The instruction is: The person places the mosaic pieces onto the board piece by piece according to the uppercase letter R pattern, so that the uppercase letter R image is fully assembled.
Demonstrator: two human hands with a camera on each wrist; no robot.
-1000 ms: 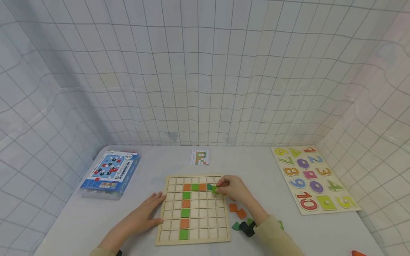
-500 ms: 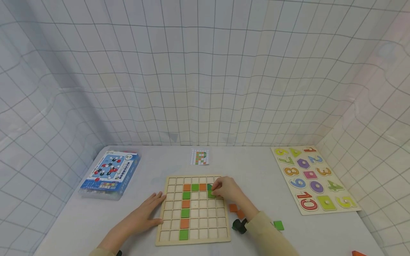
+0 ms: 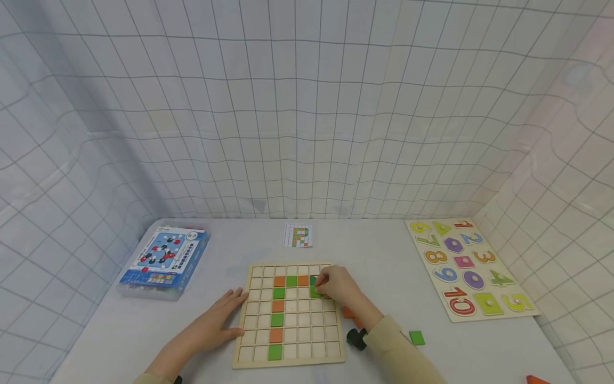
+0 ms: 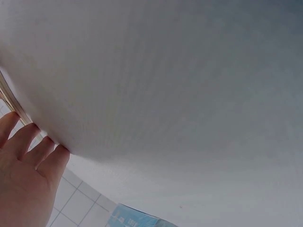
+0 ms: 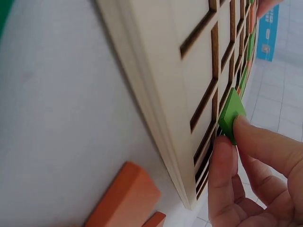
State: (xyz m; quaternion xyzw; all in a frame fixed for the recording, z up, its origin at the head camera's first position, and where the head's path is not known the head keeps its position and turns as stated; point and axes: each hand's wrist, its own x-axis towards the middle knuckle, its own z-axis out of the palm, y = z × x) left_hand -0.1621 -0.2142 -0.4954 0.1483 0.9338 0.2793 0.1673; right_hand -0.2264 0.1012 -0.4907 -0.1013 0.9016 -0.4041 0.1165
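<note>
A light wooden grid board (image 3: 288,365) lies flat on the table. Orange and green square tiles fill part of one column and a row near its top. My right hand (image 3: 340,285) pinches a green square tile (image 5: 232,113) between thumb and fingers, over a cell just below a dark green piece (image 3: 313,280). In the right wrist view the tile sits tilted at the grid walls. My left hand (image 3: 216,322) rests beside the board with fingers extended, fingertips right at its left edge; the left wrist view shows those fingers (image 4: 52,161) along the rim.
Orange tiles (image 3: 348,312) and a loose green tile (image 3: 417,337) lie right of the board. A small pattern card (image 3: 298,235) is behind it. A blue-labelled box (image 3: 165,261) stands at left, a number puzzle board (image 3: 462,277) at right. An orange piece (image 3: 536,380) shows at the bottom right.
My right hand has moved slightly left with the green tile, from beside the dark green piece to the cell below it. The left hand stays in place.
</note>
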